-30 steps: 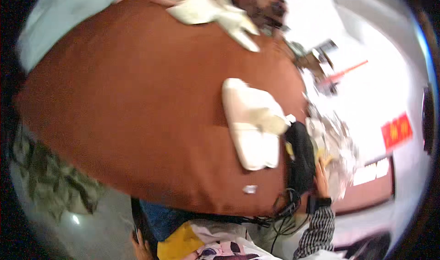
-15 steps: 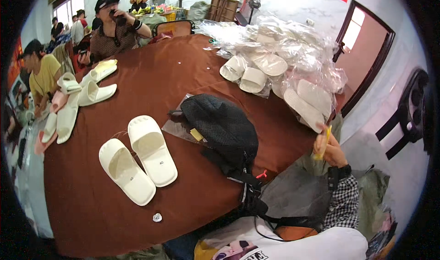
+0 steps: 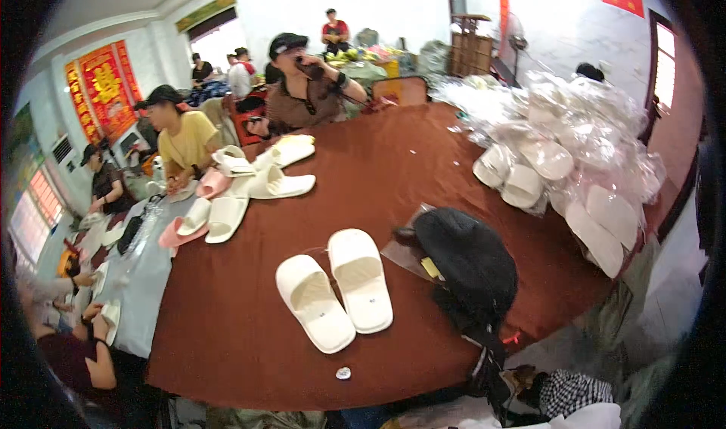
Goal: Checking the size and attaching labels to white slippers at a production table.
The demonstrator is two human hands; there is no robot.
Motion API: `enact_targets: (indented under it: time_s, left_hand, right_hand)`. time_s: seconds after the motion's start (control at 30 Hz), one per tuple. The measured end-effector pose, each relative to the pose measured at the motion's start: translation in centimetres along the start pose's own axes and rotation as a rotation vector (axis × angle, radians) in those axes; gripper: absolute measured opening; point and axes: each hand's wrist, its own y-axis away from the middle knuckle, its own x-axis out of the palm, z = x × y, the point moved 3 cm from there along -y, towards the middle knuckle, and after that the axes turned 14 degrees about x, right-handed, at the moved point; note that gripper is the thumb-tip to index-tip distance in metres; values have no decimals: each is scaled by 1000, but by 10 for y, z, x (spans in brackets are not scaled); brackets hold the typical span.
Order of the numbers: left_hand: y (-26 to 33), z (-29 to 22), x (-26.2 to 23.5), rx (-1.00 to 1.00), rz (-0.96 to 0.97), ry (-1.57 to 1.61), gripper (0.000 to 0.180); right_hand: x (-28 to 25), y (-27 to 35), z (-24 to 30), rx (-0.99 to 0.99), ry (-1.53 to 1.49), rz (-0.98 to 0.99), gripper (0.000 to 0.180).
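A pair of cream slide slippers [image 3: 363, 300] lies side by side on the brown tablecloth [image 3: 242, 308], toes pointing away from me. A small round white tag [image 3: 343, 373] rests below them, close to the near edge. To their right sits a black mesh bag [image 3: 473, 251] with straps trailing over the near edge. Down at the lower right, my right hand [image 3: 520, 377] is beside those straps, below the table edge; a checked sleeve covers the forearm. Blur and shadow hide its fingers and anything in them. My left hand is out of sight.
Plastic-wrapped slippers [image 3: 544, 161] pile up at the far right. Loose cream and pink slippers [image 3: 227, 213] lie at the left edge. Across the table sits a person in brown [image 3: 302, 100]; another in yellow [image 3: 189, 142] works at the grey table [image 3: 147, 300] on the left.
The view has swung left, so the table and slippers sit farther right. My right hand has lowered toward the bag straps; the yellow item it held earlier cannot be made out now.
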Motion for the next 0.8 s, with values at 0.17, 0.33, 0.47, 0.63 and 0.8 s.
enact_targets:
  time_s: [0.17, 0.33, 0.47, 0.63, 0.8]
  left_hand:
    - [-18, -23, 11, -113, -48, 25, 55]
    - [-40, -21, 9, -143, -64, 34, 54]
    - [-51, -18, 7, -150, -38, 53, 54]
    - [-66, -13, 13, -143, 44, 102, 54]
    - [-116, 0, 30, -170, 79, 159, 54]
  right_hand:
    - [-75, 0, 91, -101, 132, -73, 31]
    - [-98, -2, 148, -189, 181, -111, 31]
    - [-103, -8, 171, -225, 203, -118, 30]
    - [-105, -25, 186, -219, 218, -101, 30]
    - [-142, -43, 254, -239, 267, -119, 30]
